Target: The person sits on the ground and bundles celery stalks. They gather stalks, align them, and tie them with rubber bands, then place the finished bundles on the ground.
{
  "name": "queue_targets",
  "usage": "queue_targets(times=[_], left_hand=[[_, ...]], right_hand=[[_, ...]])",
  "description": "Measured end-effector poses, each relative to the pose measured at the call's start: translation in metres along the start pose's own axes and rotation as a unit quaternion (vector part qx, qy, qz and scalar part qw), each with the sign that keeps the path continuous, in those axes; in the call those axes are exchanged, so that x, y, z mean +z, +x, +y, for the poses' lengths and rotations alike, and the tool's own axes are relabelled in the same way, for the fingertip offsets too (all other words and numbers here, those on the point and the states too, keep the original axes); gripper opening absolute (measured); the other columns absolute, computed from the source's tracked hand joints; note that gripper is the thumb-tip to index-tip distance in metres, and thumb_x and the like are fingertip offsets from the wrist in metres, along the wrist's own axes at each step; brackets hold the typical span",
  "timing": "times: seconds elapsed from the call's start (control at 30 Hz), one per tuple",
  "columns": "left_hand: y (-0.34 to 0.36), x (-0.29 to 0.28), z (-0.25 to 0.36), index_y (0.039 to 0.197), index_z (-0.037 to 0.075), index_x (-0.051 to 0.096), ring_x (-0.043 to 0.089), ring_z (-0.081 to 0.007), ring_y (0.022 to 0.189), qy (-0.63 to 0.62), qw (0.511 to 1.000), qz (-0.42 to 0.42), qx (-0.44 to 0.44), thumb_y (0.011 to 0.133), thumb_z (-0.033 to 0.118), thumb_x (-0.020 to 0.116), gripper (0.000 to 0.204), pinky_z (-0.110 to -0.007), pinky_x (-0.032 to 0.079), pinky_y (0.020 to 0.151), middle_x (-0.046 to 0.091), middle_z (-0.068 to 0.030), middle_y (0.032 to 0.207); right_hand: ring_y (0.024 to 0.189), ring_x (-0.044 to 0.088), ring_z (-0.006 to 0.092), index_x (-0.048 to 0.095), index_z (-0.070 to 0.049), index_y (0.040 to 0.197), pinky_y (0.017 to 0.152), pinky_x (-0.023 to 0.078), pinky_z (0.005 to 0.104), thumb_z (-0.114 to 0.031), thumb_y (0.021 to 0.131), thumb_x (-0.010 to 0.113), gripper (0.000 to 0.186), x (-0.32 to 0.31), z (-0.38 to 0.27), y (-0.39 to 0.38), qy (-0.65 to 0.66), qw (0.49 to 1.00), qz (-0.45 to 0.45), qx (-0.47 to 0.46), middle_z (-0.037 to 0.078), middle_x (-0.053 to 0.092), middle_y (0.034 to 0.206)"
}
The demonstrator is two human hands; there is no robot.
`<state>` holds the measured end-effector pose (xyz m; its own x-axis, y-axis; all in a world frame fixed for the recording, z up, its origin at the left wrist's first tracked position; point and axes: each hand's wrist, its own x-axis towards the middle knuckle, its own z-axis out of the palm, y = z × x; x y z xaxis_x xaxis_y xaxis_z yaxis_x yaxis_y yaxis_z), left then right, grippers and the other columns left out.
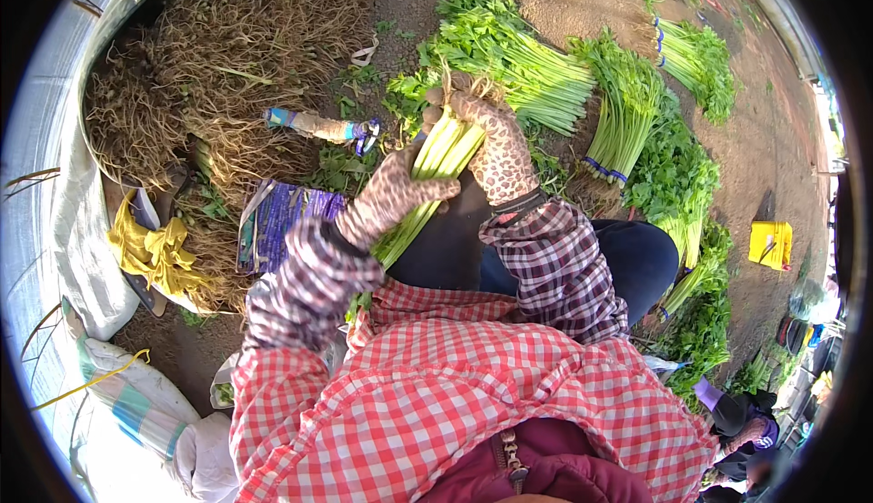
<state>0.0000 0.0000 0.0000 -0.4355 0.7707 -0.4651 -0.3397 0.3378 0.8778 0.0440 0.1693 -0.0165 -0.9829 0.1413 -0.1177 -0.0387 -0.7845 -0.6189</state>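
Note:
Both my hands, in leopard-print gloves, are closed on one bunch of thin celery [446, 152]. My left hand [396, 190] wraps the stalks lower down, with its thumb across them. Higher up, my right hand [496, 132] grips the root end, where brown, stringy roots stick out past the fingers. The leafy end points down toward my lap and is mostly hidden behind my left arm. Left of the bunch lies a cloth-wrapped stick [318, 127] with blue and purple bands round its end. A stack of purple printed strips [284, 226] rests nearer my left sleeve.
A big heap of brown roots [236, 48] fills the far left, with a yellow cloth [156, 246] below it. Loose celery [518, 62] lies ahead. Blue-tied celery bundles [623, 112] line the right. Farther right are a yellow container [771, 245] and another person's gloved hand [751, 432].

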Motion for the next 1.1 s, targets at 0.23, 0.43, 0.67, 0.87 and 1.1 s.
queue_targets(times=[0.23,0.43,0.67,0.87,1.1], left_hand=[[0.013,0.019,-0.014,0.142,-0.011,0.038,0.070,-0.0365,0.091,0.354,0.881,0.300,0.090,0.078,0.026,0.080,0.085,-0.038,0.057,0.080,0.068,-0.0264,0.101],[-0.048,-0.113,0.002,0.135,-0.002,0.050,0.070,-0.0280,0.087,0.463,0.836,0.294,-0.019,0.081,0.016,0.075,0.063,-0.035,0.060,0.079,0.070,-0.0175,0.101],[0.009,-0.233,-0.133,0.139,-0.001,0.046,0.069,-0.0338,0.096,0.537,0.740,0.369,-0.165,0.080,0.028,0.075,0.072,-0.041,0.057,0.083,0.070,-0.0209,0.104],[0.085,-0.255,-0.232,0.126,0.006,0.052,0.068,-0.0414,0.098,0.408,0.738,0.486,-0.229,0.079,0.049,0.070,0.066,-0.048,0.054,0.084,0.070,-0.0231,0.102],[0.055,-0.205,-0.190,0.140,0.003,0.043,0.057,-0.0402,0.116,0.555,0.688,0.454,-0.109,0.075,0.033,0.082,0.082,-0.050,0.050,0.095,0.058,-0.0218,0.126]], right_hand=[[0.094,0.069,0.0252,0.057,-0.001,0.130,0.087,0.057,0.0375,-0.017,0.095,0.066,0.039,0.009,0.008,0.024,-0.051,0.998,0.034,-0.031,0.014,0.070,0.108],[0.106,0.067,0.0252,0.053,-0.002,0.135,0.089,0.058,0.0387,-0.040,0.091,0.071,0.060,-0.041,-0.026,0.054,-0.127,0.985,-0.018,-0.111,0.017,0.064,0.124],[0.094,0.072,0.0281,0.055,0.003,0.129,0.079,0.062,0.0389,-0.019,0.094,0.068,0.043,-0.199,-0.020,0.058,-0.227,0.929,0.290,-0.024,0.020,0.069,0.113],[0.081,0.071,0.0192,0.062,-0.001,0.121,0.061,0.053,0.0292,-0.015,0.093,0.066,0.032,-0.348,0.008,0.002,-0.391,0.806,0.440,0.064,0.011,0.071,0.099],[0.112,0.063,0.0355,0.064,-0.012,0.126,0.098,0.050,0.0444,-0.020,0.082,0.070,0.045,-0.387,-0.037,-0.012,-0.724,0.517,0.437,0.132,0.020,0.066,0.120]])
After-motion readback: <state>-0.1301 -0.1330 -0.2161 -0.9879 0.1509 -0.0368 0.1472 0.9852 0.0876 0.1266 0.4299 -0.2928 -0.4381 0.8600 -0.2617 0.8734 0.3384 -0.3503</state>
